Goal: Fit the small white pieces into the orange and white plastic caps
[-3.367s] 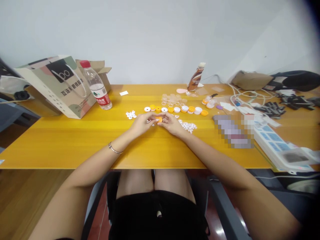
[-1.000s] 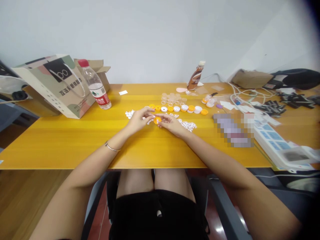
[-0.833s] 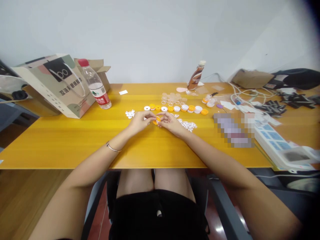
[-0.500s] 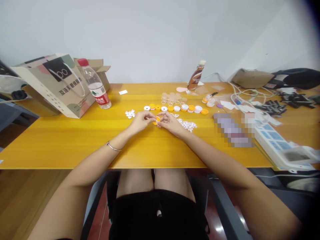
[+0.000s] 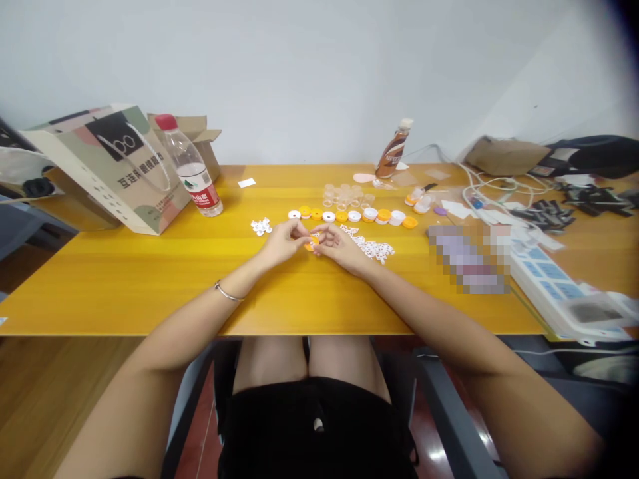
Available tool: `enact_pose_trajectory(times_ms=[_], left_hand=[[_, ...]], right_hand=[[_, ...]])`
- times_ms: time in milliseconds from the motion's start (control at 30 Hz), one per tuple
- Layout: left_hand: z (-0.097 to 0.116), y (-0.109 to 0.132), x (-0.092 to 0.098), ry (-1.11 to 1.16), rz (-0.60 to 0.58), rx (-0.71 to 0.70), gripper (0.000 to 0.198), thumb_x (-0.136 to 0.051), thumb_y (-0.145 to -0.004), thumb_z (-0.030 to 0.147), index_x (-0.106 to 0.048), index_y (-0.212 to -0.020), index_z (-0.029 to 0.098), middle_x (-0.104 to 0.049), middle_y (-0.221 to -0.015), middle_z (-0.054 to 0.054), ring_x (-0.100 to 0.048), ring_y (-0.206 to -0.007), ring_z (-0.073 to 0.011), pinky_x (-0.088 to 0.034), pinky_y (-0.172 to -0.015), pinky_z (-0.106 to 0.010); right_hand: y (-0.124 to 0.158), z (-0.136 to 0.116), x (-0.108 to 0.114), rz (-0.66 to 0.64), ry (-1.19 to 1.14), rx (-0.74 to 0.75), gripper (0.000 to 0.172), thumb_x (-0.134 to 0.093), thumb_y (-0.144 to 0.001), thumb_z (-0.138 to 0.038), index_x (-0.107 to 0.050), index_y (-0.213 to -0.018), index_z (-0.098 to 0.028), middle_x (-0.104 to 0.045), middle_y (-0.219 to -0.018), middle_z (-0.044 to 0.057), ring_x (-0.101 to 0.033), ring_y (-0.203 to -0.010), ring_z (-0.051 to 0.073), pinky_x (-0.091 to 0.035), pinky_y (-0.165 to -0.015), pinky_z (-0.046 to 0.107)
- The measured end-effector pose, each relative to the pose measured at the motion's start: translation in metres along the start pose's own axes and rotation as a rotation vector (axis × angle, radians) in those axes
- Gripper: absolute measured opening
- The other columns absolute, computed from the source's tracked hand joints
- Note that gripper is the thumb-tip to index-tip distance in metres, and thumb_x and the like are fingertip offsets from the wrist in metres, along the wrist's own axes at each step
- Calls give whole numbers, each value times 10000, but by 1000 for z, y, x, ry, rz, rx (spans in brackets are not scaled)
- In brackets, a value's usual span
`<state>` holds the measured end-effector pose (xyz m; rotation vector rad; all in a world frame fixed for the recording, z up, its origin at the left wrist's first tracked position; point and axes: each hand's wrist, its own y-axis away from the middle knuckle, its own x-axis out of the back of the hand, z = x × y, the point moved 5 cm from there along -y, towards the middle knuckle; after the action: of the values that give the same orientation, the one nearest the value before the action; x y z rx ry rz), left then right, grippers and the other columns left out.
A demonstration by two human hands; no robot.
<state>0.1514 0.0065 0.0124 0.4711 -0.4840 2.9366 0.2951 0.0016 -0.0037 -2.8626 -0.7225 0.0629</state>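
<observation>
Right at the centre of the frame, the left hand (image 5: 280,245) and right hand (image 5: 345,251) pinch one orange cap (image 5: 311,245) between them, a row of orange and white caps (image 5: 341,216) running just above, white pieces (image 5: 377,251) scattered right of centre.

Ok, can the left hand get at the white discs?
Probably yes: the white discs lie right beside the left hand with nothing between, though it holds the orange cap.

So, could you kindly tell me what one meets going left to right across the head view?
Bag, water bottle, left hand, orange piece, right hand, brown bottle, power strip.
</observation>
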Motion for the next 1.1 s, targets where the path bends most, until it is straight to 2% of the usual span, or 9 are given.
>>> enact_pose_trajectory(times_ms=[133, 367, 500, 700, 833, 967, 1100], left_hand=[[0, -1, 2, 115, -23, 54, 276, -767, -621, 296, -550, -694, 143, -610, -617, 19, -558, -561, -85, -434, -580, -216], [2, -2, 6, 226, -75, 99, 296, -769, -618, 319, -620, -791, 131, -664, -738, -18, -596, -648, -104, -455, -649, -237], [0, -2, 5, 235, -89, 119, 309, -768, -621, 320, -626, -821, 131, -664, -748, -19, -585, -632, -99, -451, -636, -235], [-1, -4, 9, 202, -40, 88, 247, -722, -681, 330, -626, -788, 130, -633, -670, -2, -552, -601, -87, -428, -611, -219], [-1, -3, 7, 196, -72, 87, 247, -731, -668, 317, -630, -789, 126, -635, -681, -5, -562, -612, -92, -433, -622, -226], [0, -2, 4, 197, -87, 82, 254, -748, -642, 306, -630, -775, 124, -648, -707, -13, -573, -625, -97, -440, -624, -229], [1, -2, 4, 183, -78, 54, 255, -722, -675, 343, -625, -776, 130, -633, -684, -4, -553, -604, -89, -430, -599, -218]], right_hand=[[0, -2, 0, -23, -24, -25, 358, -728, -676, -266, -592, -1003, -213, -571, -720, -41, -594, -638, 104, -509, -673, 284], [-1, -3, 5, 12, -118, -61, 394, -757, -639, -227, -627, -1009, -202, -597, -751, -37, -606, -685, 106, -508, -794, 328], [0, -4, 4, 15, -137, -102, 408, -774, -623, -236, -632, -1003, -193, -628, -752, -31, -624, -696, 110, -512, -818, 331], [-2, 1, 7, 66, -181, -177, 401, -812, -574, -245, -640, -929, -178, -688, -780, 1, -656, -708, 124, -537, -830, 345], [-2, 2, 8, 78, -209, -191, 407, -826, -562, -256, -631, -912, -180, -708, -794, 2, -674, -712, 127, -538, -855, 350], [0, 0, 7, 52, -219, -197, 441, -823, -581, -273, -606, -957, -192, -723, -814, 0, -692, -749, 140, -533, -871, 356], [1, -3, 4, 9, -189, -172, 464, -815, -596, -286, -604, -1000, -198, -723, -818, 2, -689, -742, 137, -530, -862, 356]])
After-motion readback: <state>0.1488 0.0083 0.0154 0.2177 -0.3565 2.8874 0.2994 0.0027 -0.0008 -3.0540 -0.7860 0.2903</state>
